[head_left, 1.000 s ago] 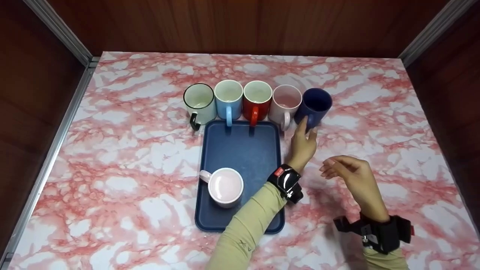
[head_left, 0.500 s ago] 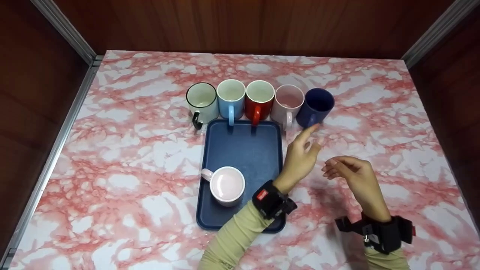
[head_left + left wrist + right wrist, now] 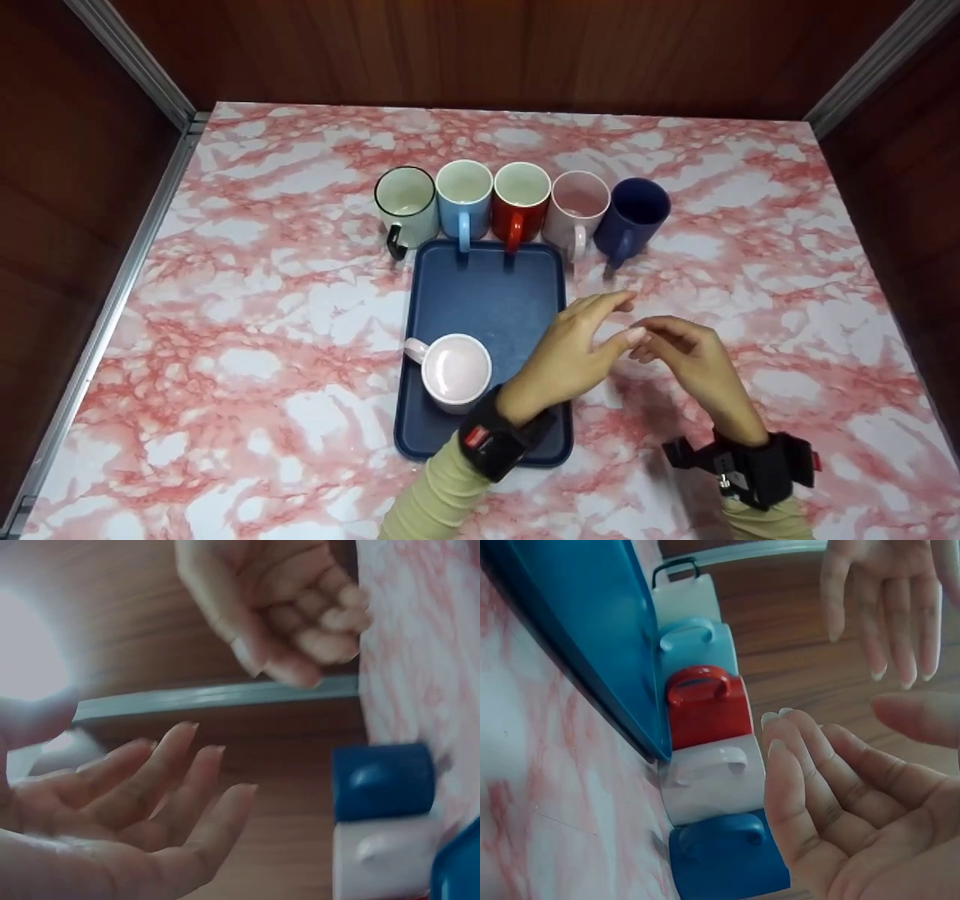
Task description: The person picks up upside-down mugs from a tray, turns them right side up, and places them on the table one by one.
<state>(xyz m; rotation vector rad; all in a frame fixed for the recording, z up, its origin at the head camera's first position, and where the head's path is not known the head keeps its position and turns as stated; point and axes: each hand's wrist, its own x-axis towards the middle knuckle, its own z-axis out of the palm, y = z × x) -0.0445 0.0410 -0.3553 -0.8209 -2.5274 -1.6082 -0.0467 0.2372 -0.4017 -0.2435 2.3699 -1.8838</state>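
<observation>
My left hand (image 3: 574, 352) hovers above the right side of the blue tray (image 3: 480, 292), fingers relaxed and holding nothing. Close to its fingertips is my right hand (image 3: 694, 367), loosely curved, with nothing in its grasp. In the right wrist view the palm and fingers of the right hand (image 3: 855, 810) show bare. On the tray's lower left stands a pale pink mug (image 3: 456, 371), its handle pointing left. Behind the tray several mugs form a row: white with black handle (image 3: 406, 206), light blue (image 3: 465, 199), red (image 3: 520, 202), pink (image 3: 577, 206) and dark blue (image 3: 634, 217).
The table (image 3: 247, 300) has a red-and-white marbled top. Brown wooden panels (image 3: 510, 52) enclose it at the back and sides, with metal strips (image 3: 135, 64) along the corners. The row of mugs stands right at the tray's far edge, handles facing forward.
My left hand has drawn back from the dark blue mug's handle, down and left to beside my right hand. The right hand has barely moved. The mugs stay in place.
</observation>
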